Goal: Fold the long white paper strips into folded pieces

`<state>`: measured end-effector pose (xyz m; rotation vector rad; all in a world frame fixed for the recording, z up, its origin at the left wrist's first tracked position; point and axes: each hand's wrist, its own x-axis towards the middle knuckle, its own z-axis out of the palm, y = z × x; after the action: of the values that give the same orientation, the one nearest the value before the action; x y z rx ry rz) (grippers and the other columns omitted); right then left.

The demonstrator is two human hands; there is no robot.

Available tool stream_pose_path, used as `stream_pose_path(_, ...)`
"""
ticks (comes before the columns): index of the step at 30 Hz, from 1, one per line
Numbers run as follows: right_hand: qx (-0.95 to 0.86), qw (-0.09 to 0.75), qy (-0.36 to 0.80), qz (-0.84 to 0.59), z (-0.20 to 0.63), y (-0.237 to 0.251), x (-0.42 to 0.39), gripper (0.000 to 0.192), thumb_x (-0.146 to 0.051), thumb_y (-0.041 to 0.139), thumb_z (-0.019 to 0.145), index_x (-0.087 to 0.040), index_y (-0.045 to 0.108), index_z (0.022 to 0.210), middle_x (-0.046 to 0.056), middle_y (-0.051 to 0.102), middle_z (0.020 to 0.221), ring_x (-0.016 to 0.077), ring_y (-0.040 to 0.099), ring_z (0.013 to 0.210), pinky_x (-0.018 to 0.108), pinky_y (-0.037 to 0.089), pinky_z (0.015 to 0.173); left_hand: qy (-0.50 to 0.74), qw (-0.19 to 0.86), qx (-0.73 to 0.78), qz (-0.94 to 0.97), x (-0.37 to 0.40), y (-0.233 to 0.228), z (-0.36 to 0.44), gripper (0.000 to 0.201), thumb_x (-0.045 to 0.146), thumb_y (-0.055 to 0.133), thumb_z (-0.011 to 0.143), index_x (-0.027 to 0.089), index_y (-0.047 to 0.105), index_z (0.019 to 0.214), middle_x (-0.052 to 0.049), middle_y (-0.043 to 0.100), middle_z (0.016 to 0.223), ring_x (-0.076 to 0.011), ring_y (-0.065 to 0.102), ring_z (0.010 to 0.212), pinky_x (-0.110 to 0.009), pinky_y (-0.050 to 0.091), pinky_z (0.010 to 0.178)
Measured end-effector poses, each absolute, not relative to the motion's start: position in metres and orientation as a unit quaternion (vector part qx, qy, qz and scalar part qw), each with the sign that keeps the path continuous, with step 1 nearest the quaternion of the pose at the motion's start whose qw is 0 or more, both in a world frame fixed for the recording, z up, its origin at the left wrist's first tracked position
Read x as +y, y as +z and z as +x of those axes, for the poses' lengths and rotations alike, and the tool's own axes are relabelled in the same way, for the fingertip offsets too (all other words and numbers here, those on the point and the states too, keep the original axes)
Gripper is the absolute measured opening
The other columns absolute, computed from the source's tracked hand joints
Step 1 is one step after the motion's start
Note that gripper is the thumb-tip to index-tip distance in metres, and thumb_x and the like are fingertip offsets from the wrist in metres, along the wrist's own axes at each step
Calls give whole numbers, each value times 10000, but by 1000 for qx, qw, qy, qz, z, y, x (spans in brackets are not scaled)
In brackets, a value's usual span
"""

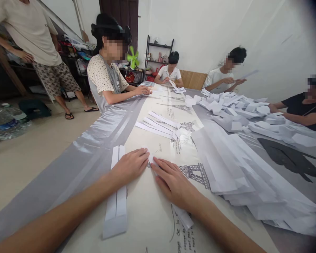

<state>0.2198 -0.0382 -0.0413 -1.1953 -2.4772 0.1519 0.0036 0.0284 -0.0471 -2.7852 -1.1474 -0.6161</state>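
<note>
A narrow white paper strip [183, 217] runs beneath my right hand [172, 177], its upper end showing between my two hands. My left hand [131, 162] has its fingers closed together on that upper end. The right hand's fingers press the same strip from the other side, thumb tucked low. Beside my left forearm lies a long folded white paper piece [115, 203] with a dark slit down its middle. Just beyond my hands, several finished-looking paper strips [158, 124] lie fanned out on the printed table runner [133, 140].
A thick stack of white paper sheets [242, 172] spreads at the right. Behind it, a heap of folded paper pieces [234, 105] covers the grey tablecloth [79, 158]. Several people sit around the table, one person [107, 70] at the left side; another stands farther left.
</note>
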Motion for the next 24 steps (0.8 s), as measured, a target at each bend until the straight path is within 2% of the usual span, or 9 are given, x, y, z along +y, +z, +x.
stream_pose_path(5, -882, 188, 72, -426, 221, -39, -36, 427, -175, 427, 1013, -177, 521, 1430, 95, 487, 1536, 259, 433, 1419, 491, 430, 1132, -198, 23, -384, -901, 31, -47, 1, 275, 172, 417, 1010, 170, 681, 1085, -92, 671, 1273, -217, 660, 1133, -348, 548, 949)
stream_pose_path(12, -878, 204, 81, -425, 221, -39, -36, 393, -174, 441, 1012, -191, 577, 1380, 73, 518, 1516, 256, 446, 1405, 484, 439, 1118, -161, 43, -397, -903, 33, -50, 1, 272, 170, 437, 1019, 190, 705, 975, -65, 677, 1192, -179, 678, 1033, -258, 544, 768)
stream_pose_path(15, -876, 207, 79, -429, 219, -39, -36, 384, -160, 448, 1005, -210, 601, 1353, 50, 527, 1510, 258, 456, 1396, 477, 447, 1106, -150, 77, -389, -906, 29, -44, 4, 248, 127, 471, 998, 166, 690, 888, -94, 667, 1231, -216, 629, 1153, -283, 539, 826)
stream_pose_path(17, -872, 210, 76, -435, 217, -39, -37, 383, -155, 445, 1006, -220, 606, 1346, 40, 530, 1508, 261, 464, 1390, 474, 452, 1100, -143, 93, -380, -909, 26, -41, 5, 195, 95, 500, 975, 154, 678, 921, -116, 651, 1279, -244, 600, 1206, -322, 535, 877)
stream_pose_path(21, -868, 224, 47, -441, 213, -44, -41, 378, -144, 447, 1003, -202, 614, 1337, 62, 548, 1489, 268, 479, 1377, 474, 452, 1104, -116, 82, -387, -911, 21, -38, 9, 224, 71, 509, 955, 168, 633, 1116, -94, 676, 1221, -218, 671, 1029, -330, 529, 839)
stream_pose_path(24, -866, 242, 6, -437, 210, -51, -44, 366, -124, 434, 1001, -148, 627, 1311, 112, 579, 1449, 278, 501, 1355, 476, 460, 1098, -96, 87, -406, -905, 19, -35, 12, 219, 51, 457, 951, 166, 639, 991, -71, 695, 1068, -201, 682, 862, -330, 505, 765)
